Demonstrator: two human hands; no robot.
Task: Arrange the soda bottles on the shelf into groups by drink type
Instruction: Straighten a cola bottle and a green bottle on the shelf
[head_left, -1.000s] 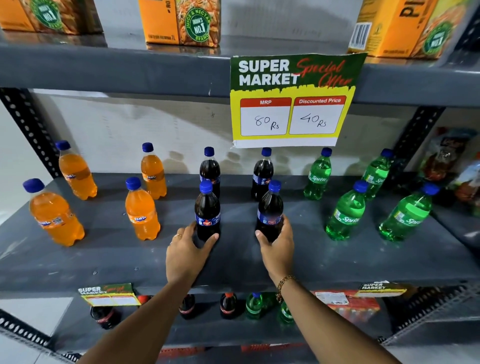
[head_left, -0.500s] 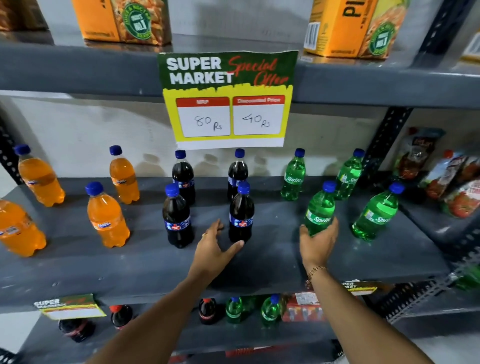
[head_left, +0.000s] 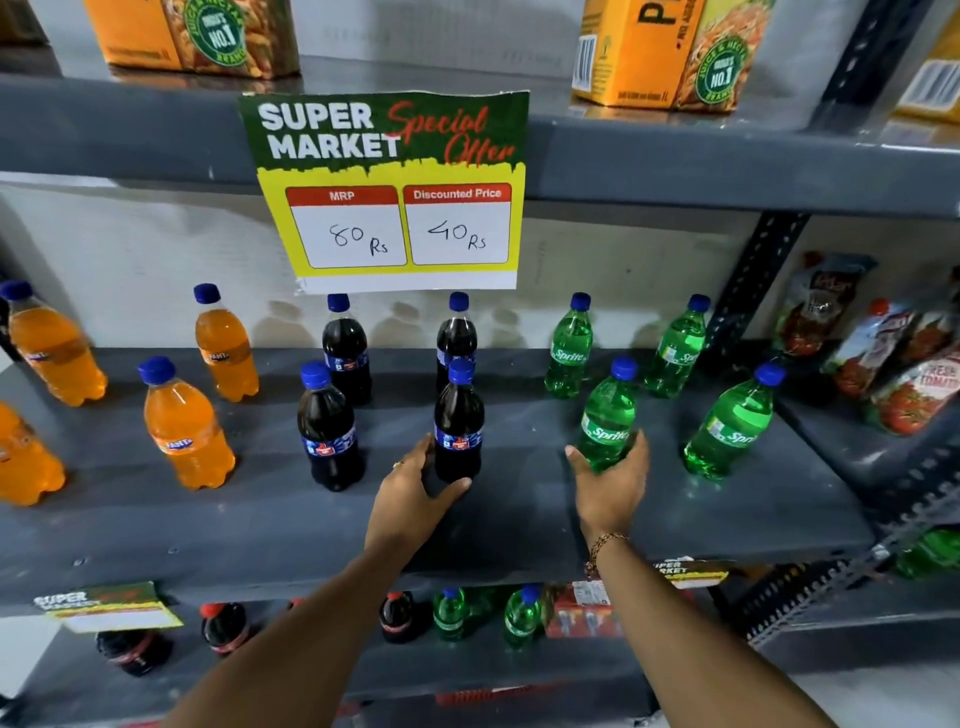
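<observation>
On the grey shelf the bottles stand in three groups. Orange Fanta bottles are at the left, dark cola bottles in the middle and green Sprite bottles at the right. My left hand curls around the base of the front right cola bottle, fingers on its left side, thumb in front. My right hand cups the base of the front left Sprite bottle from the front. Both bottles stand upright on the shelf.
A yellow-green price sign hangs from the upper shelf, which carries orange juice cartons. Red sauce pouches lie at the far right behind a slotted post. The lower shelf holds small cola and green bottles.
My left hand has left the front left cola bottle and closed on the front right one. My right hand has shifted right from that cola bottle onto the Sprite bottle.
</observation>
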